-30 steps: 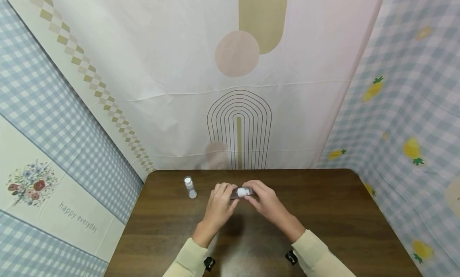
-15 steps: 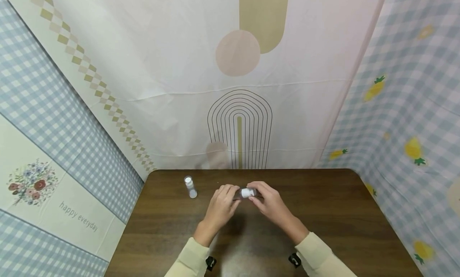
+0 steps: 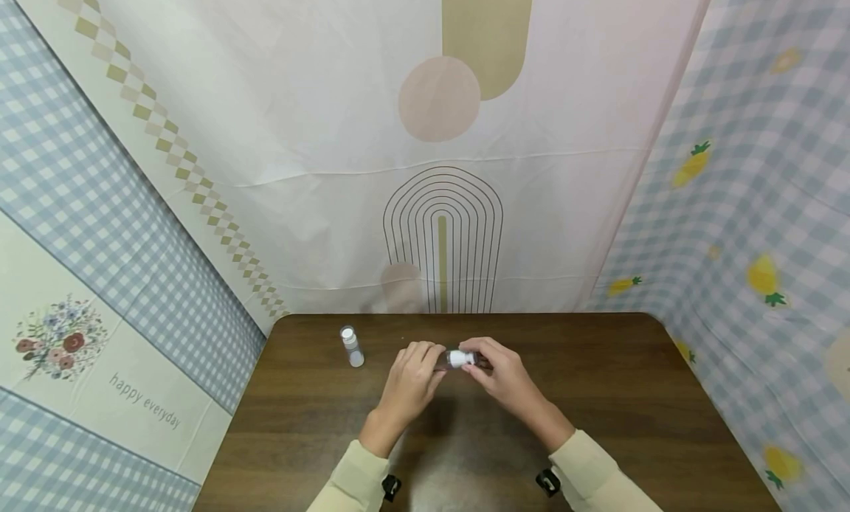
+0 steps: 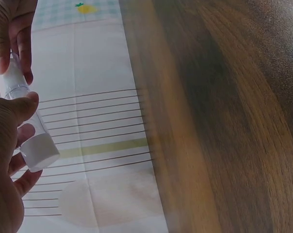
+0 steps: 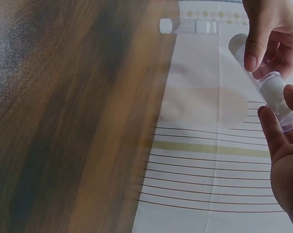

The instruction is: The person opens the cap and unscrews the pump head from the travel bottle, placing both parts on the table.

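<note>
Between both hands a small clear pump bottle (image 3: 458,358) is held tilted above the table. It has a white base (image 4: 40,153), and its white pump head sits under a clear cap. My left hand (image 3: 406,379) grips the transparent body between thumb and fingers. At the capped end, my right hand (image 3: 503,372) pinches the clear cap, thumb on the near side. In the right wrist view the white collar (image 5: 272,87) shows between the two hands. Fingers hide part of the body and the cap's tip.
A second, similar clear bottle with white parts (image 3: 352,347) stands upright at the back left of the dark wooden table (image 3: 299,416). Behind the table hangs a patterned white cloth (image 3: 319,239), with blue checked cloth (image 3: 764,202) on the right side.
Both hands have shifted slightly to the right with the bottle, and its capped end now points more to the right. The second bottle has not moved.
</note>
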{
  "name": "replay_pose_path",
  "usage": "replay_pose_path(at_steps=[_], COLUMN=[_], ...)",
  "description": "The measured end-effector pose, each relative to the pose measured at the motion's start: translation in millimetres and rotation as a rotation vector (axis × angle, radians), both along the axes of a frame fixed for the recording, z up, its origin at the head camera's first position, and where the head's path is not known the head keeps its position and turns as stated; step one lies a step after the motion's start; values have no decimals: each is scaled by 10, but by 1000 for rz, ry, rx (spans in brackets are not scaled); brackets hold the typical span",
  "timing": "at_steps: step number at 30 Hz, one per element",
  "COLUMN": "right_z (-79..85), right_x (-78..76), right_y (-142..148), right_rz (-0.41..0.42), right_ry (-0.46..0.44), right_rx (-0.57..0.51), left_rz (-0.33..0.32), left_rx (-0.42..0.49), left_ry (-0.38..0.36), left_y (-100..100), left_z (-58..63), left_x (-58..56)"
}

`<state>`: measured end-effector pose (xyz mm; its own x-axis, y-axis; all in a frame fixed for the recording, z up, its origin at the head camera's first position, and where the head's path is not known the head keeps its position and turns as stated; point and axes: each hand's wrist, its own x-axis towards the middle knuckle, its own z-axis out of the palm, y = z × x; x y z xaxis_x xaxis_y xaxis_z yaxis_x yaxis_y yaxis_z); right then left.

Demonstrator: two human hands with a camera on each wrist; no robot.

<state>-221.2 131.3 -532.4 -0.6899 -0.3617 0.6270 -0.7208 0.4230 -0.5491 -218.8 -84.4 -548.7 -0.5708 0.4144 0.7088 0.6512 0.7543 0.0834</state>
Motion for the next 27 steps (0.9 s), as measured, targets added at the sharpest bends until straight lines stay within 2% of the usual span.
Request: replay_pose_path(at_steps=[11, 27], right_z=[-12, -68], right_x=[31, 38], right_y=[28, 72], right_rz=[2, 0], right_ry=[-44, -55], right_rx=[-35, -37], left_rz=[-18, -48], left_rx=[-28, -35], left_ry=[-2, -67], left_y=[-11, -14], left_z=[-8, 20], left_x=[-12, 8])
